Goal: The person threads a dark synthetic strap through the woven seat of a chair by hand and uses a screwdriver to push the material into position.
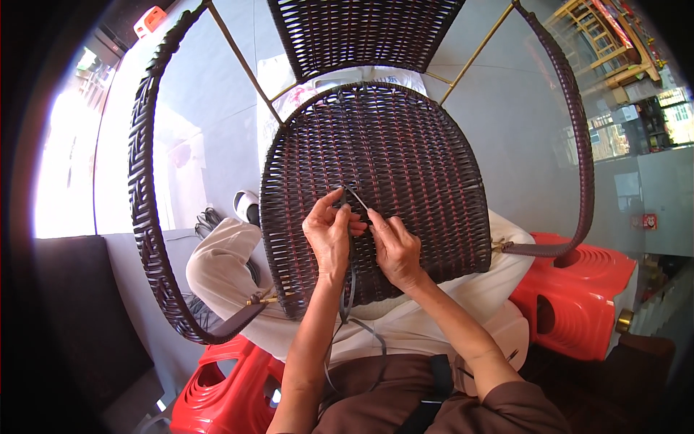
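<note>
A woven chair seat (434, 173) of dark brown strands with reddish ones running through it lies over my lap. Above its middle, my left hand (331, 235) is closed, pinching a flat dark weaving strand (351, 278) between thumb and forefinger. My right hand (396, 253), close by on the right, pinches the same strand where a short length slants between the two hands. From the left hand the strand hangs past the seat's near edge and loops over my lap. My fingers hide how it meets the weave.
The chair's woven back (369, 32) rises at the far side, between a braided left armrest (144, 173) and a wrapped right one (578, 137). Red plastic stools stand at the lower left (210, 405) and right (578, 304). Loose dark strands (210, 220) and a white shoe (246, 202) are at left.
</note>
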